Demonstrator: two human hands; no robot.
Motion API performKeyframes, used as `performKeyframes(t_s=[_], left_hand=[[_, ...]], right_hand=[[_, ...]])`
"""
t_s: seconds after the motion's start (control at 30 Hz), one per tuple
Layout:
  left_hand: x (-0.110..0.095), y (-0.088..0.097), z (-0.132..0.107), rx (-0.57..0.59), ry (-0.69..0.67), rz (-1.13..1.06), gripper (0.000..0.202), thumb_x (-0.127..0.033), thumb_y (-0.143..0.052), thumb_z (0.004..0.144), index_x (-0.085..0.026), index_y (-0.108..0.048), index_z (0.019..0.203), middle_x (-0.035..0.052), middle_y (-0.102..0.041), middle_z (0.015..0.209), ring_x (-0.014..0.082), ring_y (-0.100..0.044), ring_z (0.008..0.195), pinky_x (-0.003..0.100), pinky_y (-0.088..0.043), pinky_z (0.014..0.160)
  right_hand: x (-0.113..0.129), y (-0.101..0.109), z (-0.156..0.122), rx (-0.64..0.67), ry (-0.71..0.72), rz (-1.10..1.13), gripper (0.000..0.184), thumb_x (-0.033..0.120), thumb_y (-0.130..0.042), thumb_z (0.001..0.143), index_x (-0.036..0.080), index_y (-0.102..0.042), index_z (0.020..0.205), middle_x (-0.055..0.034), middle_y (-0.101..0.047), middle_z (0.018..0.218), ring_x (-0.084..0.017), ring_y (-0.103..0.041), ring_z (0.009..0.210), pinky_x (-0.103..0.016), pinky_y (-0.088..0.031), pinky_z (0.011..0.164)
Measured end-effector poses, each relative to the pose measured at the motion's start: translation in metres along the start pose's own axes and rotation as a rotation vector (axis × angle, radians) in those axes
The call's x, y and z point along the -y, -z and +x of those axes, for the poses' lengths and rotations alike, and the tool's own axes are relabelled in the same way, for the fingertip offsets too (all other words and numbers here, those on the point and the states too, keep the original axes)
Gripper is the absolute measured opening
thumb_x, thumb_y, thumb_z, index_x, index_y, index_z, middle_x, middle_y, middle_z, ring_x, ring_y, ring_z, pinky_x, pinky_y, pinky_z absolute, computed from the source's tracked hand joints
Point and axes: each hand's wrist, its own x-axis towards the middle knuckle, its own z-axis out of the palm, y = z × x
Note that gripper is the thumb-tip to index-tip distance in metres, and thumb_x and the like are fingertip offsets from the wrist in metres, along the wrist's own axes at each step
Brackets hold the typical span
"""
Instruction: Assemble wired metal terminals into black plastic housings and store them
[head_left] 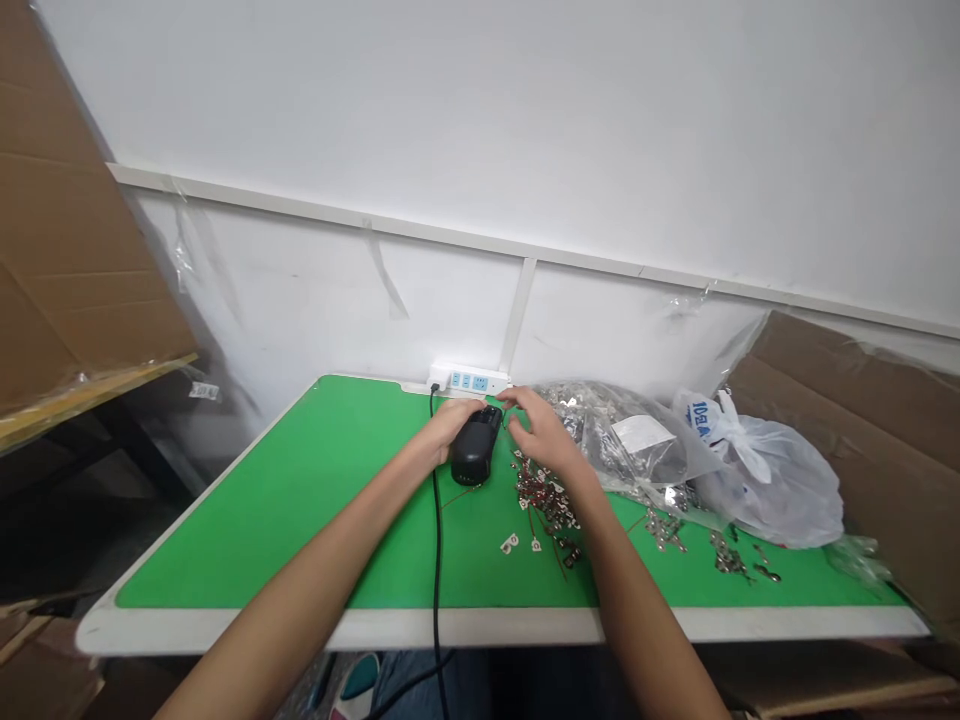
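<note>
A black rounded device (472,452) stands on the green tabletop near the back edge. My left hand (453,422) is closed around its left side, with the fingers partly hidden behind it. At its upper right is my right hand (538,430), thumb and forefinger apart and curved towards the device's top end. I cannot make out anything between those fingers. Just below my right hand lies a loose pile of small metal pieces (546,495), some with dark red parts. Two pale metal pieces (510,543) lie apart from the pile, and thin reddish wires are scattered about.
A white power strip (476,381) sits against the wall, with a black cable (437,540) running over the table's front edge. Clear bags of metal parts (637,440) and a tied white plastic bag (772,480) stand at right. Cardboard (75,220) rises at left.
</note>
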Motion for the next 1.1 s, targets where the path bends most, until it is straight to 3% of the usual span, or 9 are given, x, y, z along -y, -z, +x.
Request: performKeyframes(t_s=[0.07, 0.2, 0.5, 0.83, 0.9, 1.0, 1.1], left_hand=[[-0.003, 0.004, 0.0, 0.016, 0.042, 0.041, 0.013, -0.021, -0.077, 0.073, -0.017, -0.066, 0.068, 0.0022, -0.061, 0.055, 0.0124, -0.051, 0.043, 0.026, -0.039, 0.044], [0.001, 0.009, 0.006, 0.045, 0.046, 0.072, 0.014, -0.023, -0.08, 0.072, -0.019, -0.067, 0.071, 0.0012, -0.059, 0.05, 0.0139, -0.051, 0.042, 0.026, -0.038, 0.041], [0.011, 0.015, 0.018, 0.147, 0.073, 0.061, 0.018, -0.027, -0.084, 0.071, -0.02, -0.068, 0.072, 0.0008, -0.058, 0.048, 0.0167, -0.055, 0.044, 0.027, -0.036, 0.043], [0.001, 0.002, -0.001, 0.034, 0.106, 0.037, 0.023, -0.021, -0.081, 0.073, -0.017, -0.062, 0.061, -0.0004, -0.054, 0.048, 0.0106, -0.045, 0.04, 0.024, -0.034, 0.04], [0.0, 0.001, -0.001, 0.007, 0.101, -0.041, 0.015, -0.02, -0.078, 0.075, -0.016, -0.065, 0.069, 0.0008, -0.059, 0.054, 0.0115, -0.05, 0.043, 0.023, -0.04, 0.042], [-0.003, 0.003, 0.003, -0.043, 0.062, -0.155, 0.007, -0.017, -0.071, 0.08, -0.017, -0.064, 0.081, 0.0015, -0.067, 0.067, 0.0123, -0.06, 0.053, 0.022, -0.051, 0.05], [-0.006, 0.007, 0.005, -0.063, 0.055, -0.213, 0.008, -0.014, -0.064, 0.083, -0.018, -0.064, 0.089, 0.0017, -0.069, 0.074, 0.0122, -0.065, 0.059, 0.021, -0.055, 0.056]], right_hand=[[0.001, 0.005, -0.003, 0.078, 0.058, -0.09, 0.034, 0.015, -0.052, 0.09, 0.021, -0.061, 0.122, -0.0115, -0.069, 0.117, -0.026, -0.066, 0.111, -0.043, -0.053, 0.098], [-0.003, 0.002, -0.005, 0.141, 0.039, -0.178, 0.024, 0.016, -0.055, 0.091, 0.021, -0.063, 0.114, -0.0109, -0.071, 0.111, -0.027, -0.067, 0.107, -0.042, -0.054, 0.093], [-0.004, 0.0, -0.004, 0.125, 0.054, -0.15, 0.019, 0.014, -0.058, 0.09, 0.023, -0.064, 0.106, -0.0078, -0.072, 0.103, -0.025, -0.067, 0.099, -0.038, -0.054, 0.088], [-0.007, -0.002, -0.002, 0.197, 0.081, -0.179, 0.026, 0.014, -0.054, 0.095, 0.023, -0.068, 0.115, -0.0102, -0.074, 0.113, -0.027, -0.067, 0.11, -0.043, -0.055, 0.097], [-0.009, 0.001, -0.002, 0.144, 0.043, -0.166, 0.029, 0.017, -0.049, 0.098, 0.023, -0.067, 0.121, -0.0107, -0.073, 0.119, -0.027, -0.067, 0.114, -0.045, -0.053, 0.101], [-0.003, 0.009, 0.0, -0.049, -0.052, -0.15, 0.033, 0.022, -0.042, 0.102, 0.023, -0.063, 0.129, -0.0128, -0.071, 0.127, -0.027, -0.065, 0.12, -0.047, -0.05, 0.106], [0.016, 0.008, 0.001, -0.217, -0.103, -0.163, 0.028, 0.032, -0.048, 0.103, 0.021, -0.063, 0.124, -0.0148, -0.07, 0.12, -0.03, -0.063, 0.116, -0.047, -0.05, 0.103]])
